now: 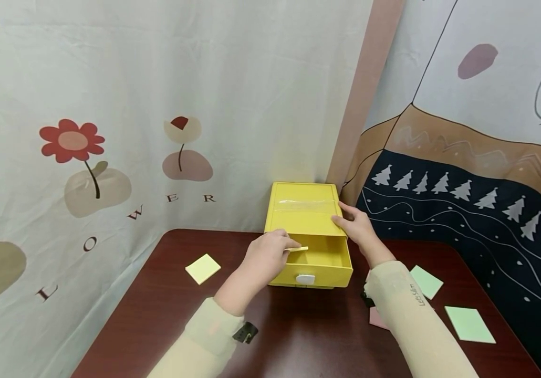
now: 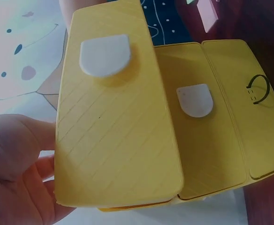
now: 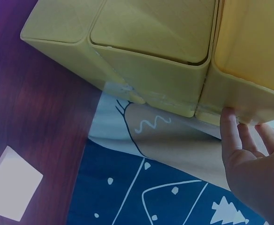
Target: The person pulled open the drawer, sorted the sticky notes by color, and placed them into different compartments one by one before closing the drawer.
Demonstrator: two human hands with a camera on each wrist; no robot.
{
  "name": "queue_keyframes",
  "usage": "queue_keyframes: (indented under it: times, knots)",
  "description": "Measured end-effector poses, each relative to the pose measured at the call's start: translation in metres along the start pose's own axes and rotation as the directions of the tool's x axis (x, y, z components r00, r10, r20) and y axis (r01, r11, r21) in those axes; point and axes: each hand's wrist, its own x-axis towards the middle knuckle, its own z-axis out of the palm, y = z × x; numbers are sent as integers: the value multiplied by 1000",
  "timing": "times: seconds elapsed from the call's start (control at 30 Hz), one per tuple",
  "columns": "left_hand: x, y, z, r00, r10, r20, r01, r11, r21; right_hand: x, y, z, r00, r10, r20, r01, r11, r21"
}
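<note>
A yellow drawer box (image 1: 301,218) stands at the back of the table with its top drawer (image 1: 328,275) pulled out. Over that drawer, my left hand (image 1: 264,255) pinches a small yellow sticky note pad (image 1: 299,249). The left wrist view shows the drawer front with a white pull (image 2: 105,55) and my palm beside it; the pad is hidden there. My right hand (image 1: 359,229) rests against the box's right side, thumb on the top edge. In the right wrist view its fingers (image 3: 229,129) touch the yellow side wall, fairly straight.
Another yellow sticky note pad (image 1: 203,269) lies left of the box. To the right are two green pads, one near (image 1: 470,324) and one farther (image 1: 426,282), and a pink pad (image 1: 378,318) partly behind my right sleeve. Printed cloth hangs behind the table (image 1: 152,315).
</note>
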Motion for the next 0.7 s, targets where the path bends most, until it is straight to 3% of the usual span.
queue_keyframes:
  times: [0.13,0.33,0.47,0.7]
  knots:
    - [1,-3,-1,999,-5,46,7,999,-40,0,1,-1,1000,-5,3,5,1000,-3]
    - [5,-9,3,998,-26,64,33,994,-103,0,1,0,1000,-5,8,5,1000,-11]
    - [6,-12,5,999,-25,47,31,991,-131,0,1,0,1000,2,6,-2,1000,-4]
    - [2,-14,5,999,-25,-36,19,987,-159,0,0,0,1000,3,4,-3,1000,-8]
